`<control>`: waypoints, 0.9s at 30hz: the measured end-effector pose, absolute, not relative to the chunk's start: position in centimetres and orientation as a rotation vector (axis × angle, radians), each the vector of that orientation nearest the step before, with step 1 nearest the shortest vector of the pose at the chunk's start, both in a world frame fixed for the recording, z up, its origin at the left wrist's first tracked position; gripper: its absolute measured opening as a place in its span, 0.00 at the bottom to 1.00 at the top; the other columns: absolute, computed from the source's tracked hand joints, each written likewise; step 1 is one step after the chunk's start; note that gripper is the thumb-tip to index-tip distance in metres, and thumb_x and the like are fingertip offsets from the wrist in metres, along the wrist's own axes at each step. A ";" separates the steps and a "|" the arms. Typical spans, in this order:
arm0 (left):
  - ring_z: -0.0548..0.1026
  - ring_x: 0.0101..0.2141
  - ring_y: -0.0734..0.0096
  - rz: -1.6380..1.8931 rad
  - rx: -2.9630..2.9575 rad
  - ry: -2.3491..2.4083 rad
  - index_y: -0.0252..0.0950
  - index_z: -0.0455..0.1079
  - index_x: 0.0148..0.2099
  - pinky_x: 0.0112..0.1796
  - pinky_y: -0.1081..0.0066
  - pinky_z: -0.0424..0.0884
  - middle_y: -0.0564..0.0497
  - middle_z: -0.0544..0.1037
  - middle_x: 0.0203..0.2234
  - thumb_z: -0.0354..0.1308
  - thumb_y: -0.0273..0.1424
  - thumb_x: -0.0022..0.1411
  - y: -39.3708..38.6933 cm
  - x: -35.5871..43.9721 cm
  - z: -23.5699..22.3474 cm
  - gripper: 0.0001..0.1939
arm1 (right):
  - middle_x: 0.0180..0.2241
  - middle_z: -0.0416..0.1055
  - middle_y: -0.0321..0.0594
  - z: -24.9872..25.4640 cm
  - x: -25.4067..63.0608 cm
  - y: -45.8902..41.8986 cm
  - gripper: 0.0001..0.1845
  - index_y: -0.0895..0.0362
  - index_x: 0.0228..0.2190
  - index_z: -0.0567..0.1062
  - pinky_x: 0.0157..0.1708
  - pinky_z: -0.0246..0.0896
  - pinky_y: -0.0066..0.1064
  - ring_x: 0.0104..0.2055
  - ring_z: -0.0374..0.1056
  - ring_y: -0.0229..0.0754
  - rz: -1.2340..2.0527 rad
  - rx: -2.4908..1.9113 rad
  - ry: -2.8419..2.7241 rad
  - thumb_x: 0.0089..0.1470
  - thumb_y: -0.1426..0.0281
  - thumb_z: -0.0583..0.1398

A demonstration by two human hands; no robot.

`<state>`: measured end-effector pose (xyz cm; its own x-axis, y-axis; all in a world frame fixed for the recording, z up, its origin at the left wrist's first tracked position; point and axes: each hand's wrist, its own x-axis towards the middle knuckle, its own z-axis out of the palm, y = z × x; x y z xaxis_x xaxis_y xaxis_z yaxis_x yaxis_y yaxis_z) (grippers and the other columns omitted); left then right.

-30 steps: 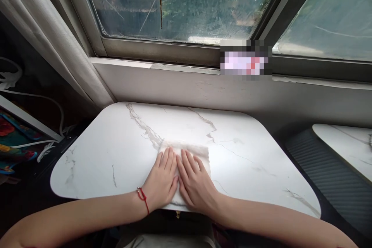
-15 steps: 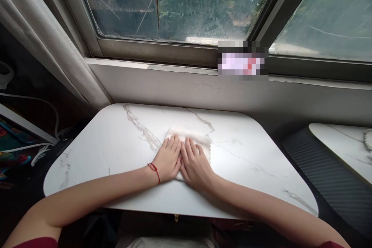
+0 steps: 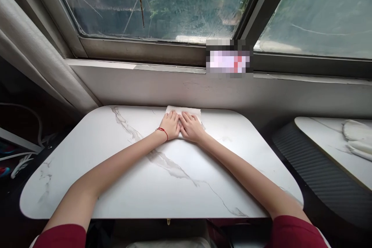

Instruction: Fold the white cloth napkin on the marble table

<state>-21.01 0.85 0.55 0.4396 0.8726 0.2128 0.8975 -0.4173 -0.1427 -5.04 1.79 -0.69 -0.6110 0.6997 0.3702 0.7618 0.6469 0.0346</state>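
A white cloth (image 3: pixel 184 110) lies on the white marble-patterned tabletop (image 3: pixel 122 197), at its far edge by the wall. My left hand (image 3: pixel 171 124), with a red string bracelet (image 3: pixel 163 131) at the wrist, presses down on the left part of the cloth. Beside it, my right hand (image 3: pixel 191 126) rests on the right part, the two thumbs close together. Both hands lie nearly flat, fingers pointing forward and slightly bent. Much of the cloth is hidden beneath them.
A window (image 3: pixel 162 4) and its sill rise behind the table. At left hangs a pale curtain (image 3: pixel 31 46), with white cables (image 3: pixel 21 162) below. To the right stand a dark ribbed surface (image 3: pixel 319 166) and another marble-patterned top (image 3: pixel 325 135) bearing a bunched white cloth (image 3: pixel 359 135).
Both hands have slid forward together with the white cloth, from the middle of the tabletop to its far edge. My arms are stretched further out, and the view has shifted slightly right.
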 end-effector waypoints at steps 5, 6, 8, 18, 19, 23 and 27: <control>0.64 0.64 0.46 -0.242 -2.480 -1.557 0.18 0.62 0.65 0.62 0.54 0.58 0.28 0.66 0.64 0.43 0.31 0.69 3.2 -20.2 0.4 0.29 | 0.65 0.63 0.61 -1.3 -4.3 3.7 0.29 0.69 0.63 0.66 0.61 0.51 0.45 0.67 0.56 0.56 -0.240 -1.212 -2.453 0.66 0.68 0.47; 0.64 0.64 0.46 -0.254 -2.482 -1.560 0.18 0.62 0.65 0.62 0.54 0.57 0.28 0.66 0.64 0.44 0.31 0.69 3.6 -20.0 0.3 0.29 | 0.65 0.63 0.61 -1.5 -4.1 4.0 0.29 0.69 0.63 0.66 0.61 0.51 0.44 0.67 0.57 0.55 -0.228 -1.220 -2.438 0.66 0.68 0.48; 0.64 0.63 0.46 -0.285 -2.477 -1.567 0.18 0.63 0.65 0.62 0.53 0.58 0.28 0.66 0.64 0.44 0.31 0.69 4.0 -19.8 0.1 0.28 | 0.65 0.63 0.59 -1.7 -3.8 4.5 0.29 0.68 0.63 0.67 0.62 0.50 0.43 0.67 0.57 0.54 -0.201 -1.224 -2.417 0.65 0.68 0.48; 0.65 0.64 0.48 -0.393 -2.466 -1.585 0.20 0.62 0.65 0.63 0.54 0.56 0.30 0.66 0.64 0.43 0.31 0.69 4.0 -19.9 -0.8 0.28 | 0.65 0.64 0.57 -1.9 -3.4 4.5 0.28 0.65 0.63 0.68 0.64 0.51 0.43 0.68 0.58 0.52 -0.184 -1.216 -2.405 0.66 0.68 0.49; 0.65 0.64 0.48 -0.390 -2.469 -1.588 0.20 0.62 0.65 0.63 0.55 0.56 0.30 0.66 0.64 0.43 0.32 0.69 4.0 -19.9 -0.7 0.28 | 0.65 0.64 0.57 -1.8 -3.4 4.5 0.28 0.65 0.63 0.67 0.64 0.52 0.43 0.68 0.58 0.52 -0.186 -1.221 -2.408 0.66 0.68 0.49; 0.63 0.65 0.49 -0.357 -2.490 -1.607 0.19 0.61 0.66 0.64 0.56 0.55 0.30 0.65 0.65 0.43 0.32 0.70 3.4 -19.9 0.1 0.29 | 0.66 0.63 0.57 -1.6 -3.3 4.1 0.28 0.65 0.63 0.67 0.64 0.52 0.44 0.68 0.58 0.51 -0.195 -1.250 -2.426 0.66 0.68 0.49; 0.62 0.66 0.48 -0.270 -2.505 -1.613 0.17 0.59 0.67 0.64 0.56 0.55 0.29 0.65 0.65 0.42 0.32 0.70 1.7 -19.5 0.9 0.30 | 0.66 0.62 0.58 -1.5 -3.1 2.9 0.28 0.66 0.63 0.67 0.64 0.54 0.45 0.68 0.58 0.52 -0.211 -1.251 -2.454 0.66 0.69 0.48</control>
